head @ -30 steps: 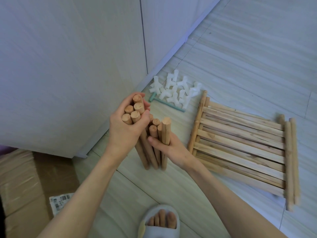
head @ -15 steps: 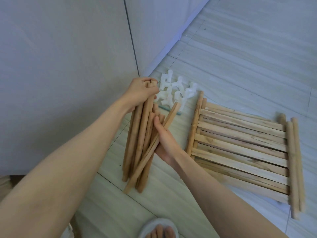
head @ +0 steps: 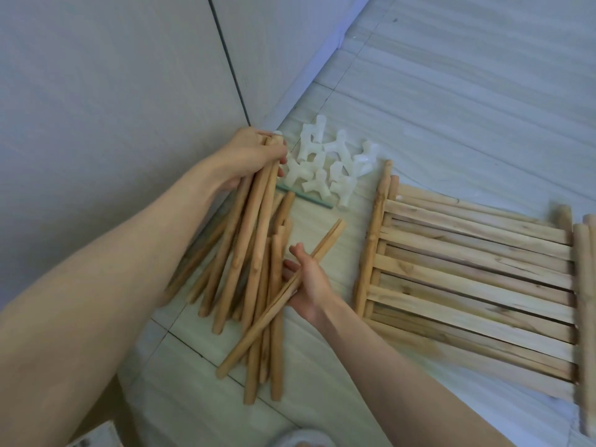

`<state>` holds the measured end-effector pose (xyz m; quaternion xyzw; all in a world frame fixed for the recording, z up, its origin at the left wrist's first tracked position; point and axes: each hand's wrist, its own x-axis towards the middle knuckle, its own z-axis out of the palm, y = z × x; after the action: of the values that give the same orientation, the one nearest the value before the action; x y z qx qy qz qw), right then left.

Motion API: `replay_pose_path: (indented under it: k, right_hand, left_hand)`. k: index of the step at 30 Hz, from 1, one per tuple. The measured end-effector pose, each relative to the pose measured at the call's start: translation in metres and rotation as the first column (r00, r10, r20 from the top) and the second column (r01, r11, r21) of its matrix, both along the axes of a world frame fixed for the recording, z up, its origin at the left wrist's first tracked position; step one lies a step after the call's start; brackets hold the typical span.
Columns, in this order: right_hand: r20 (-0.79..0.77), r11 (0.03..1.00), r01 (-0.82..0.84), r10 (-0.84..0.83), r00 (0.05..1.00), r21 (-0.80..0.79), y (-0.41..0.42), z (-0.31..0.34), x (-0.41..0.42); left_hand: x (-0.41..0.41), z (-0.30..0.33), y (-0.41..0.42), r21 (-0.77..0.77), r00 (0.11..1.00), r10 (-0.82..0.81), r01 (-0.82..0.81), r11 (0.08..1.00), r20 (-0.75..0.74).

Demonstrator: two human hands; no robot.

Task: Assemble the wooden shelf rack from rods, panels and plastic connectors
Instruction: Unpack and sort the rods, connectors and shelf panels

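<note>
Head view of a tiled floor point(head: 451, 91) beside a pale wall point(head: 96, 91). The left hand point(head: 251, 156) grips the upper ends of a bundle of wooden rods point(head: 248, 240), its fingers curled round them close to the foot of the wall; the lower ends of the rods fan out and rest on the floor toward the near edge of the view. The right hand point(head: 309, 282) holds a single rod point(head: 283, 298) that lies slantwise across the bundle, its thumb over the rod and its fingers beneath. Just beyond the bundle, near the wall's baseboard, lies a heap of white plastic connectors point(head: 332, 166), and a thin green stick point(head: 303, 196) lies on the floor touching the heap's near side. To the right of the hands, apart from the rods, slatted wooden panels point(head: 467, 272) lie flat on the floor in a stack, with round rails at their left and right ends. At the bottom edge, part of a light slipper point(head: 300, 440) shows.
</note>
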<state>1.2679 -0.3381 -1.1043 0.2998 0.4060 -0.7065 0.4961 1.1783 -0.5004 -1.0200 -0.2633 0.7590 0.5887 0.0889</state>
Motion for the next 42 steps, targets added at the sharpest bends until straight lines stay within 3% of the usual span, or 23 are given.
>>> replay_pose_path:
  k: [8, 11, 17, 21, 25, 30, 36, 39, 42]
  right_hand:
    - [0.201, 0.952, 0.307, -0.305, 0.931, 0.025, 0.016, 0.005, 0.001]
    - [0.251, 0.926, 0.377, -0.364, 0.897, -0.004, 0.026, 0.008, 0.003]
    - [0.158, 0.998, 0.038, -0.046, 0.986, 0.054, 0.034, 0.019, 0.012]
    - [0.043, 0.99, -0.129, 0.127, 0.991, 0.048, 0.046, 0.021, 0.012]
    - [0.006, 0.976, -0.214, 0.215, 0.977, -0.027, 0.055, 0.021, 0.009]
    - [-0.058, 0.939, -0.139, 0.165, 0.985, 0.315, 0.064, 0.007, 0.009]
    - [-0.138, 0.845, -0.076, 0.174, 0.975, 0.529, 0.048, -0.003, 0.014]
    - [-0.133, 0.824, -0.088, 0.194, 0.972, 0.56, 0.049, -0.005, 0.018]
    - [-0.15, 0.859, -0.095, 0.196, 0.969, 0.504, 0.056, -0.002, 0.019]
  left_hand:
    - [-0.01, 0.054, 0.0, -0.084, 0.995, 0.009, -0.017, 0.996, -0.095]
    - [-0.009, 0.075, 0.001, -0.049, 0.992, 0.04, -0.046, 0.998, -0.121]
    - [0.011, 0.077, 0.007, 0.028, 0.996, 0.072, -0.071, 0.997, -0.048]
    - [0.028, 0.038, 0.025, 0.143, 0.99, 0.027, -0.046, 0.989, 0.138]
    - [0.034, -0.009, 0.054, 0.203, 0.95, 0.067, -0.133, 0.97, 0.303]
    - [0.035, -0.054, 0.083, 0.231, 0.94, 0.045, -0.129, 0.964, 0.339]
    - [0.038, -0.076, 0.098, 0.318, 0.946, -0.015, -0.094, 0.943, 0.325]
    - [0.042, -0.075, 0.101, 0.357, 0.939, -0.042, -0.087, 0.93, 0.34]
    - [0.045, -0.077, 0.1, 0.246, 0.948, -0.045, -0.035, 0.969, 0.314]
